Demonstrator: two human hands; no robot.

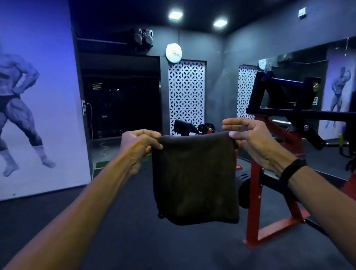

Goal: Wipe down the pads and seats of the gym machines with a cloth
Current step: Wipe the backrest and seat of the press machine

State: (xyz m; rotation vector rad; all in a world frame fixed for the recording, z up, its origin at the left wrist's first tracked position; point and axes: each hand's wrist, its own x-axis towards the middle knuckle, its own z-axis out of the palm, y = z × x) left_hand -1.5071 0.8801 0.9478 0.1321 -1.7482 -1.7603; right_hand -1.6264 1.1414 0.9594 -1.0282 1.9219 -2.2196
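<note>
We hold the dark brown folded cloth (194, 178) up in mid-air, centre | our left hand (138, 148) pinches its top left corner | our right hand (250, 140) pinches the top right corner, other fingers spread | red-and-black steel gym machine (289, 141) stands just right, behind the cloth | black wristband (293, 169) on our right wrist

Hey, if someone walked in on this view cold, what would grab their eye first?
Front and centre, a dark cloth hangs stretched between the left hand and the right hand, each pinching a top corner. On the left wall a big bodybuilder mural glows under blue light. To the right stands a red and black gym machine in front of a mirror.
</note>
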